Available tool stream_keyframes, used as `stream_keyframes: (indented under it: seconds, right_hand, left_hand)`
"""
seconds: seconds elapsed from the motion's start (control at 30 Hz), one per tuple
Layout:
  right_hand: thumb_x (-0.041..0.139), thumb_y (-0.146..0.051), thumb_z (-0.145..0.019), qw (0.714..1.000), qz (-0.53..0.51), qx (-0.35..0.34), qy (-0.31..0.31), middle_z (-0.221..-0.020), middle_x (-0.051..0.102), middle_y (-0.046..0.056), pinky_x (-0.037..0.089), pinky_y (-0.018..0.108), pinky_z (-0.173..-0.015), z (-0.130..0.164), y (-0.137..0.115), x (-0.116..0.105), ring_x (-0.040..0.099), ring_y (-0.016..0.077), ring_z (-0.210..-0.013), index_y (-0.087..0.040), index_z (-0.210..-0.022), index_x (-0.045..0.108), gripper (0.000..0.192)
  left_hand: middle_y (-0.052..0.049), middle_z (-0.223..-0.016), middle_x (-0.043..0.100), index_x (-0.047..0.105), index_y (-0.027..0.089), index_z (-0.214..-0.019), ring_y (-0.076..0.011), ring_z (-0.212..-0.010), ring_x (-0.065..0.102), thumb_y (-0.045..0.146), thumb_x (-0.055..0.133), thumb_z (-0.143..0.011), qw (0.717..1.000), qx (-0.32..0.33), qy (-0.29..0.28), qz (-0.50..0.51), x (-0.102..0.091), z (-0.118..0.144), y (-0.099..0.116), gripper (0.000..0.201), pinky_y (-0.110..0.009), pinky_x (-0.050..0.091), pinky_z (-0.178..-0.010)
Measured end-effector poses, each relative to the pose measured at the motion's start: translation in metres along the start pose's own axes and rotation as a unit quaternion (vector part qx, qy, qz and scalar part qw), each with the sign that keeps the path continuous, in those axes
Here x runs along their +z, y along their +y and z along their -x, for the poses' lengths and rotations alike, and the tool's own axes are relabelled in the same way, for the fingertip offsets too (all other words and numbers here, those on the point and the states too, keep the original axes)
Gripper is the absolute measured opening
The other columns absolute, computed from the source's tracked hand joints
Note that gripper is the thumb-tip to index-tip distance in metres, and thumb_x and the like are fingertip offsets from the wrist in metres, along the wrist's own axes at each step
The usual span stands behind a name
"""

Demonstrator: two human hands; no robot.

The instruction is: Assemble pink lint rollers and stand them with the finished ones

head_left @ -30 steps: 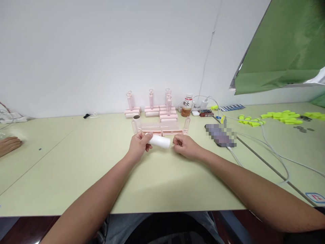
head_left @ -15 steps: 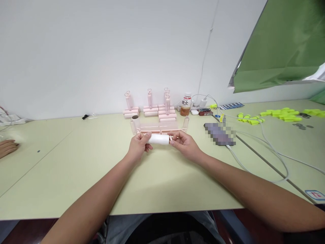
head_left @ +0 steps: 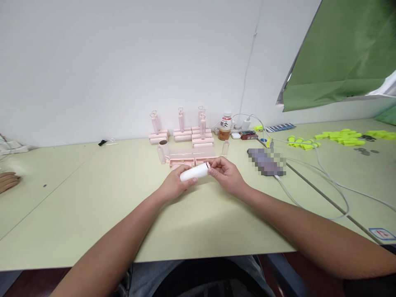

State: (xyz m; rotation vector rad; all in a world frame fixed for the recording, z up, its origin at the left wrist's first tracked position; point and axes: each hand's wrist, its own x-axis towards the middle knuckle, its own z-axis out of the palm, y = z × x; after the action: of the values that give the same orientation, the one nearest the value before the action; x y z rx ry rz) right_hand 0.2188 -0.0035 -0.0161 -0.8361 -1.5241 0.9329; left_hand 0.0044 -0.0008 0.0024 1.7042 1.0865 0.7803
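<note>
Over the table's middle, my left hand (head_left: 177, 181) is wrapped round a white lint roll (head_left: 195, 172), which tilts with its right end up. My right hand (head_left: 225, 172) pinches a pale end piece (head_left: 208, 166) at the roll's right end; a dark gap shows between piece and roll. Just behind my hands lie open pink cases (head_left: 182, 162), partly hidden by them. A second roll (head_left: 163, 146) stands upright to their left beside a clear pink tube (head_left: 161, 155). Another clear tube (head_left: 225, 147) stands on the right.
Several pink cases (head_left: 202, 142) with upright heart-topped handles (head_left: 181, 119) line the wall. A brown-labelled bottle (head_left: 225, 127), a phone (head_left: 266, 161) on a white cable (head_left: 309, 181) and yellow-green pieces (head_left: 343, 137) are to the right. Another person's hand (head_left: 8, 181) rests at far left.
The roll has gone from level to tilted, its right end raised and its left end lower. My left hand has shifted its hold round the roll; the right hand stays at its end.
</note>
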Motion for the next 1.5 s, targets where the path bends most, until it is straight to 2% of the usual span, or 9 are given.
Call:
stream_keyframes:
  seconds: [0.13, 0.63, 0.83, 1.03, 1.17, 1.27, 1.37, 1.43, 1.5]
  right_hand:
    - [0.073, -0.043, -0.078, 0.999, -0.024, 0.009, -0.019, -0.106, 0.069, 0.008, 0.051, 0.039, -0.088, 0.001, 0.0, 0.001, 0.064, 0.0219, -0.1, -0.022, -0.081, 0.051, 0.031]
    - [0.067, -0.042, -0.084, 0.998, 0.009, 0.011, -0.06, -0.104, 0.067, 0.007, 0.053, 0.038, -0.09, 0.003, 0.001, -0.001, 0.066, 0.0203, -0.098, -0.021, -0.094, 0.055, 0.026]
    - [0.07, -0.035, -0.083, 0.998, 0.024, -0.003, -0.055, -0.129, 0.058, 0.011, 0.053, 0.039, -0.092, 0.003, -0.001, -0.003, 0.064, 0.0216, -0.108, -0.023, -0.107, 0.053, 0.032]
    - [0.067, -0.029, -0.083, 0.988, 0.124, -0.079, 0.045, -0.15, 0.037, 0.011, 0.055, 0.033, -0.075, 0.009, -0.008, -0.003, 0.061, 0.0187, -0.1, -0.029, -0.129, 0.044, 0.051]
    - [0.063, -0.023, -0.082, 0.982, 0.179, -0.054, -0.038, -0.144, 0.049, 0.012, 0.048, 0.027, -0.055, 0.015, -0.011, 0.003, 0.06, 0.0123, -0.071, -0.033, -0.145, 0.031, 0.071]
    - [0.061, -0.02, -0.082, 0.977, 0.187, -0.043, -0.09, -0.145, 0.05, 0.012, 0.047, 0.027, -0.055, 0.015, -0.013, 0.004, 0.056, 0.0093, -0.061, -0.033, -0.146, 0.031, 0.072]
    - [0.06, -0.019, -0.081, 0.977, 0.184, -0.043, -0.094, -0.141, 0.054, 0.012, 0.047, 0.028, -0.059, 0.012, -0.014, 0.002, 0.055, 0.0095, -0.062, -0.03, -0.142, 0.037, 0.066]
    - [0.06, -0.02, -0.081, 0.973, 0.199, -0.034, -0.109, -0.12, 0.067, 0.01, 0.045, 0.027, -0.058, 0.011, -0.014, 0.001, 0.055, 0.0102, -0.059, -0.025, -0.139, 0.042, 0.061]
    - [0.059, -0.021, -0.081, 0.969, 0.214, -0.02, -0.124, -0.085, 0.071, 0.003, 0.043, 0.026, -0.056, 0.012, -0.014, 0.001, 0.053, 0.0115, -0.056, -0.022, -0.139, 0.044, 0.06]
  left_hand:
    - [-0.001, -0.09, 0.062, 0.065, 0.018, -0.105, -0.0153, -0.075, 0.056, 0.044, 0.073, -0.073, 0.996, 0.036, -0.02, -0.083, 0.002, 0.001, -0.004, 0.041, -0.024, 0.042, -0.063]
    - [-0.001, -0.093, 0.064, 0.064, 0.019, -0.111, -0.0162, -0.078, 0.057, 0.042, 0.069, -0.079, 0.992, 0.071, -0.011, -0.099, 0.003, 0.0, -0.008, 0.039, -0.025, 0.042, -0.067]
    - [-0.003, -0.1, 0.065, 0.064, 0.019, -0.11, -0.0176, -0.082, 0.057, 0.047, 0.068, -0.079, 0.993, 0.075, 0.016, -0.09, 0.002, -0.001, -0.007, 0.042, -0.027, 0.043, -0.07]
    - [-0.004, -0.109, 0.065, 0.065, 0.02, -0.111, -0.0214, -0.092, 0.059, 0.047, 0.068, -0.078, 0.993, 0.068, 0.047, -0.08, 0.001, -0.002, -0.005, 0.043, -0.03, 0.045, -0.077]
    - [-0.005, -0.11, 0.064, 0.063, 0.02, -0.114, -0.0219, -0.093, 0.059, 0.05, 0.067, -0.079, 0.994, 0.072, 0.042, -0.066, 0.001, -0.002, -0.006, 0.046, -0.031, 0.046, -0.078]
    - [-0.006, -0.106, 0.063, 0.053, 0.021, -0.13, -0.0189, -0.081, 0.059, 0.054, 0.064, -0.08, 0.997, 0.047, 0.02, -0.061, 0.0, 0.001, -0.006, 0.061, -0.03, 0.047, -0.07]
    - [-0.004, -0.097, 0.063, 0.018, 0.025, -0.154, -0.0147, -0.065, 0.056, 0.055, 0.059, -0.084, 0.997, 0.023, -0.018, -0.071, 0.001, 0.007, -0.003, 0.086, -0.028, 0.045, -0.063]
    - [-0.003, -0.092, 0.064, 0.002, 0.026, -0.156, -0.0146, -0.063, 0.055, 0.053, 0.056, -0.087, 0.994, 0.027, -0.043, -0.101, 0.002, 0.01, 0.001, 0.092, -0.028, 0.044, -0.062]
    - [-0.002, -0.087, 0.064, 0.001, 0.025, -0.157, -0.0152, -0.062, 0.056, 0.052, 0.054, -0.088, 0.989, 0.028, -0.055, -0.134, 0.003, 0.013, 0.004, 0.091, -0.027, 0.043, -0.062]
